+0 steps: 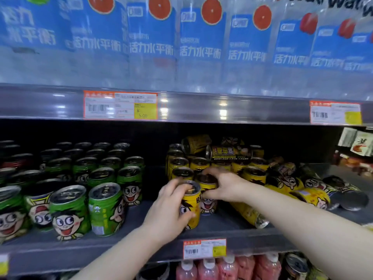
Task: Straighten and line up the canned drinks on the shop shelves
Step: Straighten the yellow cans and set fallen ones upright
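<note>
On the middle shelf (pixel 232 232) stand yellow cartoon-face drink cans. My left hand (pixel 167 209) grips the front yellow can (pixel 192 207), which stands upright near the shelf's front edge. My right hand (pixel 220 185) holds the top of the second yellow can (pixel 209 205) just behind it. More yellow cans (pixel 181 168) stand in rows behind. Several yellow cans lie toppled (pixel 286 184) to the right, and others lie on top of the back rows (pixel 228 152).
Green cans (pixel 105 207) of the same brand stand in rows on the left, a gap between them and the yellow ones. Blue-labelled bottles (pixel 201 43) fill the shelf above. Pink bottles (pixel 228 267) stand on the shelf below. Price tags (pixel 204 248) hang on the shelf edges.
</note>
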`<state>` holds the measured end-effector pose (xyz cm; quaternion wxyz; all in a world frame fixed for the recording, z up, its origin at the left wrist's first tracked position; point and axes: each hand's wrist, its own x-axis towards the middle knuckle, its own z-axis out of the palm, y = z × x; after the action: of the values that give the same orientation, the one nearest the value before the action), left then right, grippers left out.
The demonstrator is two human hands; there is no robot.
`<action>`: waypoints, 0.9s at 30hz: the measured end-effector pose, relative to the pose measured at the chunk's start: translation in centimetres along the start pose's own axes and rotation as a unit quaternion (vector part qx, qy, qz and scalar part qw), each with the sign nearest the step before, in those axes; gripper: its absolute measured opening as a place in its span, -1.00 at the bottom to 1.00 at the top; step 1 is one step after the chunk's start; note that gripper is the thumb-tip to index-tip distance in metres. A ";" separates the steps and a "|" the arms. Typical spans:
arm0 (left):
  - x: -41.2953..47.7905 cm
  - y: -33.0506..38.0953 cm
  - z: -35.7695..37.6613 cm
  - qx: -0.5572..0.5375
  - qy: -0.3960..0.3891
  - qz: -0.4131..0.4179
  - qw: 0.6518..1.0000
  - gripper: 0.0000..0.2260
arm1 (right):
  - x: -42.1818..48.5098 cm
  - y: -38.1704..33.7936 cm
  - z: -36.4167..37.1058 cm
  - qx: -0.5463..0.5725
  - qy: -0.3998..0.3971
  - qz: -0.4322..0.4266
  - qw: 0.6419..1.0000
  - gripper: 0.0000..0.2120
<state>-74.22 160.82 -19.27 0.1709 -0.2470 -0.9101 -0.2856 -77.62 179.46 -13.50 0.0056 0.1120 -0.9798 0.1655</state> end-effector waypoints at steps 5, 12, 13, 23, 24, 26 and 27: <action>-0.5 0.3 0.4 -0.040 0.025 -0.031 0.998 -0.47 | 0.9 1.1 0.4 -0.026 -0.011 -0.024 0.999 -0.28; -0.5 0.8 0.8 -0.052 0.039 -0.051 0.997 -0.48 | 0.6 1.4 -0.8 -0.024 0.005 -0.024 0.999 -0.33; -0.4 0.8 0.8 -0.052 0.042 -0.052 0.996 -0.48 | -0.1 1.7 -1.8 -0.036 0.019 -0.011 0.999 -0.34; -0.2 1.6 1.9 -0.068 0.082 -0.080 0.991 -0.46 | -6.5 5.0 -1.0 -0.252 -0.040 0.072 0.964 -0.11; -0.1 1.6 1.9 -0.064 0.086 -0.078 0.991 -0.47 | -6.7 5.0 -1.0 -0.220 -0.033 0.057 0.973 -0.12; -0.1 1.7 1.7 -0.067 0.082 -0.072 0.992 -0.49 | -6.9 4.6 -1.3 -0.149 -0.014 0.033 0.988 -0.14; -0.1 1.6 1.5 -0.070 0.079 -0.071 0.992 -0.50 | -6.9 4.2 -1.6 -0.108 0.000 0.024 0.994 -0.14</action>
<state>-73.50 162.86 -19.79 0.2043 -0.1698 -0.8866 -0.3787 -71.91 185.34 -13.70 0.0138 0.0871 -0.9944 0.0589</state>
